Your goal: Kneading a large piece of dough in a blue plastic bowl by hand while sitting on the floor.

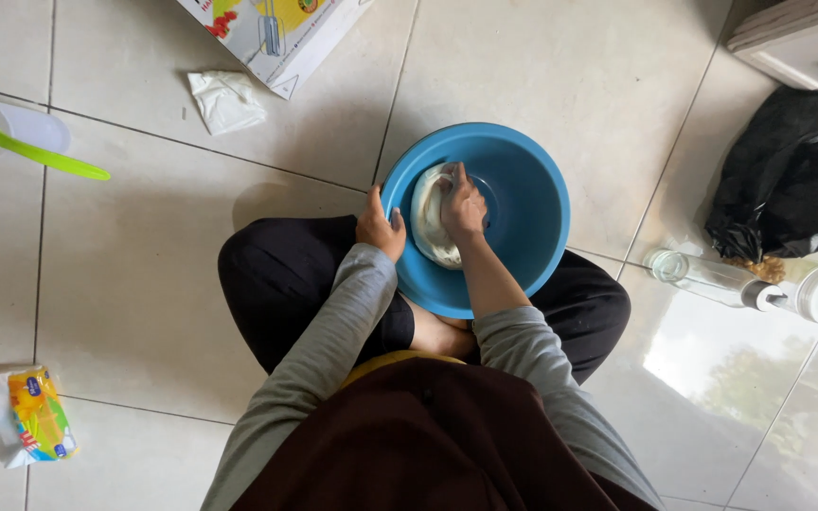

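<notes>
Our right hand is curled, knuckles down, pressing into the pale dough lying against the near-left wall of the blue plastic bowl. Our left hand clamps the bowl's rim, thumb inside, steadying it on our crossed legs. We judge this mid-kneading; folding the dough over calls for that firm rim hold.

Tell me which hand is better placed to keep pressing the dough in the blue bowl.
Probably the right hand: it lies on the pale dough inside the blue bowl. The left hand grips the bowl's rim.
</notes>
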